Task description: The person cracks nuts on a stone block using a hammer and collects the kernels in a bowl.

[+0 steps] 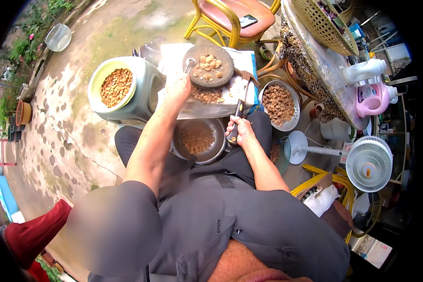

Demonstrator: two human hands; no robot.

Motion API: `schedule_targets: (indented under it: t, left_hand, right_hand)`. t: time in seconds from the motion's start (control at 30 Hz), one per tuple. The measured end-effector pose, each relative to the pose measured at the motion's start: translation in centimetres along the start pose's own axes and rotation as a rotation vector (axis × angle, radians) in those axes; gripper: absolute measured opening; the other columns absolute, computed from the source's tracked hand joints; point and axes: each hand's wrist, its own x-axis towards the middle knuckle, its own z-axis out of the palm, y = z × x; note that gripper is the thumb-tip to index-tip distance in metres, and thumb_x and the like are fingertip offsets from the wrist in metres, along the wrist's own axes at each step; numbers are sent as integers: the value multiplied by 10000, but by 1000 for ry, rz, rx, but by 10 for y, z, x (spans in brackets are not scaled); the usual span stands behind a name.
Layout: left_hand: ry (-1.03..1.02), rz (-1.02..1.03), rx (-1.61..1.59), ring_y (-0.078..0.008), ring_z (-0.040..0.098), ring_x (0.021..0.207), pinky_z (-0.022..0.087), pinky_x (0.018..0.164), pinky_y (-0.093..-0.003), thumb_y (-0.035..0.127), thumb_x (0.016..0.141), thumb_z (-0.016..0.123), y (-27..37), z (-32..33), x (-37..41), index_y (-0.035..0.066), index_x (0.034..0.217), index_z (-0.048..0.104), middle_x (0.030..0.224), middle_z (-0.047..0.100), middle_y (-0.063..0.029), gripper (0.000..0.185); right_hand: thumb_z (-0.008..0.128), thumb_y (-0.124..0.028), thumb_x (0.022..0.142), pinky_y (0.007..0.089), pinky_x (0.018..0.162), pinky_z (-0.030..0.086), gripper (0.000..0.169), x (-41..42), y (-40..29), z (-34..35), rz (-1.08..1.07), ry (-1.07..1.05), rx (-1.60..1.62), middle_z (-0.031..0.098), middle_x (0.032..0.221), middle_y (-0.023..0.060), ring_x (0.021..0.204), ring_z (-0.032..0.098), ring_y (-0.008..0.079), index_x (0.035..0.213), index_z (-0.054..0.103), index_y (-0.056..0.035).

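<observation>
My left hand grips a small metal tool with a ring-shaped end at the left edge of a round grey stone. Several pale brown pits or nuts and broken bits lie on the stone. My right hand is closed around the black and yellow handle of a hammer; its rusty head is at the stone's right side. Shell pieces are scattered on the white sack below the stone. A metal pot with shell fragments sits between my knees.
A pale green bowl of orange-brown kernels stands on a grey plastic support at left. At right are a white colander of brown pits, a white fan and a cloth-covered table. A chair holds a phone; a person's red sleeve or trouser leg shows lower left.
</observation>
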Motion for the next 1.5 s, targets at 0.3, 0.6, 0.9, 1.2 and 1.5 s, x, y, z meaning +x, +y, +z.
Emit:
schedule_targets:
  t: [0.3,0.6,0.9,1.2,1.5]
  left_hand:
    - [-51,0,46,-291,618,729,504,653,-380,63,778,549,4,-7,2,102,741,555,730,593,-110,55]
    - [-158,-67,67,-310,643,695,526,637,-412,72,795,541,17,-25,9,81,712,584,696,617,-136,94]
    - [-105,-62,-7,-356,654,761,533,694,-430,97,816,541,6,-16,0,61,758,615,755,645,-169,100]
    - [-177,-552,-149,-411,655,894,510,792,-516,345,937,570,7,-49,10,12,889,682,895,673,-234,355]
    - [-11,-205,-60,-384,617,705,498,655,-480,186,880,574,22,-48,-5,51,811,589,727,606,-182,152]
  right_hand:
    - [656,-32,803,262,419,455,89,-43,-25,35,-621,48,-490,550,628,17,455,512,101,807,569,-17]
    - [713,-148,750,413,657,491,271,-10,-32,82,-1007,72,-1445,595,684,203,669,625,323,871,595,64]
    - [686,-100,800,360,580,500,212,-54,-53,89,-880,13,-932,636,713,125,596,627,236,928,609,50]
    - [644,-51,854,263,394,438,105,-67,-30,24,-436,73,-464,516,642,14,463,490,94,825,544,-37]
    - [656,-80,838,297,409,443,126,-69,-16,-16,-305,132,-320,509,660,35,481,501,128,814,539,-42]
